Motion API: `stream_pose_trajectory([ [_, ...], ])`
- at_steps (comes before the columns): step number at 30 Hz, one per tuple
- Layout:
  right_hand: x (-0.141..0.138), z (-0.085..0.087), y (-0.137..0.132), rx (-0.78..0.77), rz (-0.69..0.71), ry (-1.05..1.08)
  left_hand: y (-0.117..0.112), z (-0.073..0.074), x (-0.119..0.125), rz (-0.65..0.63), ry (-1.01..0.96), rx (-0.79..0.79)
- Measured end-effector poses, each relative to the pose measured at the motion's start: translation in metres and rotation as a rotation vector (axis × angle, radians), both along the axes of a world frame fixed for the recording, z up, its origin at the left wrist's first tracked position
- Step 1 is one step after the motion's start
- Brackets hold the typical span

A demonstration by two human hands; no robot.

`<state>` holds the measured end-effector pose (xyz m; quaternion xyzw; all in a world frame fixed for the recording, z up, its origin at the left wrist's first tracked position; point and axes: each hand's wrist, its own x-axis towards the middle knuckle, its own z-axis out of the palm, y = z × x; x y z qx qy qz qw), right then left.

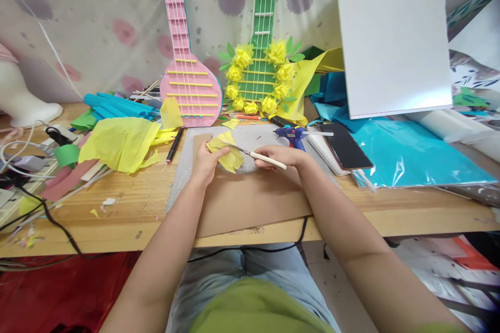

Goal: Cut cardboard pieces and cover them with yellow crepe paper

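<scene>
My left hand pinches a piece of yellow crepe paper, folded or layered, above the brown cardboard. In my right hand is a pair of scissors with pale handles, its blades pointing left and lying against the upper part of the paper. Whether the blades are parted is too small to tell. Behind my right hand a blue glue gun rests on the grey cutting mat. A small yellow scrap lies at the mat's far edge.
A pink paper instrument and a green one with yellow paper flowers stand at the back. Yellow crepe sheets and a black marker lie left. Right are a phone, blue packaged paper and a white board.
</scene>
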<state>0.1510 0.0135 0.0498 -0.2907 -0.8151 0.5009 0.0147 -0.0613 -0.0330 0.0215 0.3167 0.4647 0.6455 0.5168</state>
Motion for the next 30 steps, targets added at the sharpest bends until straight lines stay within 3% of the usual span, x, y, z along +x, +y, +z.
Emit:
stream_pose_trajectory([
  [13, 0.0025, -0.0041, 0.0053, -0.058, -0.055, 0.013, -0.0014, 0.0027, -0.0027, -0.030, 0.005, -0.029],
  [21, 0.0037, -0.0026, 0.0048, 0.007, 0.033, -0.014, 0.0007, -0.0001, -0.0051, -0.066, 0.118, 0.024],
  [30, -0.0029, 0.0011, 0.0012, -0.017, 0.022, -0.010, -0.0002, -0.0012, -0.0011, -0.085, 0.146, 0.028],
])
